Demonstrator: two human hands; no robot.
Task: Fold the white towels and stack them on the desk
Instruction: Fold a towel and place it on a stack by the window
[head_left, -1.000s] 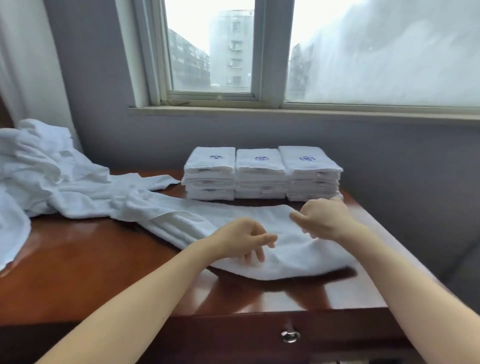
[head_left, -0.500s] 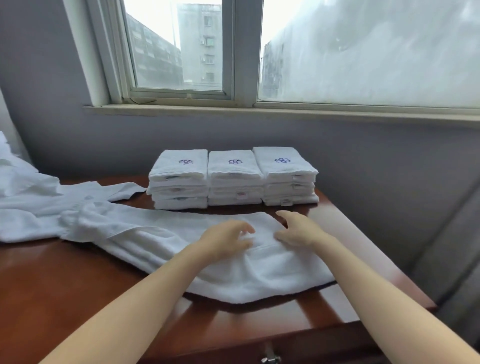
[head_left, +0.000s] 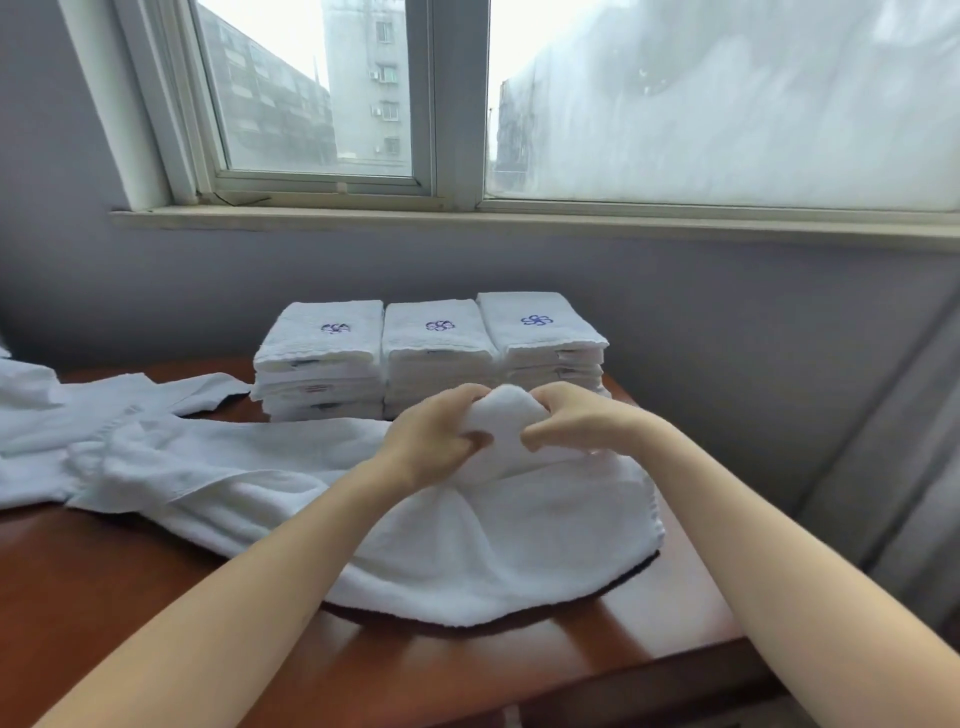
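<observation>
Both hands are closed on the same white towel (head_left: 493, 545). The left hand (head_left: 436, 441) and the right hand (head_left: 576, 421) sit close together, each pinching cloth between curled fingers and thumb, so a small hump of fabric stands up between them. Gripping this raised ridge probably lets the person find or set an edge before lifting the cloth for a fold. Which edge is caught cannot be told, since the fingers cover it.

Below the grip and toward the person, the rest of the towel slumps in soft creases on the desk (head_left: 130, 597), its near hem curving just short of the front edge. To the left it trails off in a long rumpled band.

Just beyond the hands, close behind the hump, three folded stacks (head_left: 439, 353) stand side by side with logos up. They are set back by the wall, likely to leave the front of the desk as working room. Farther left of the grip lie more loose towels (head_left: 104, 410), presumably waiting their turn. The task looks well underway but not finished.
</observation>
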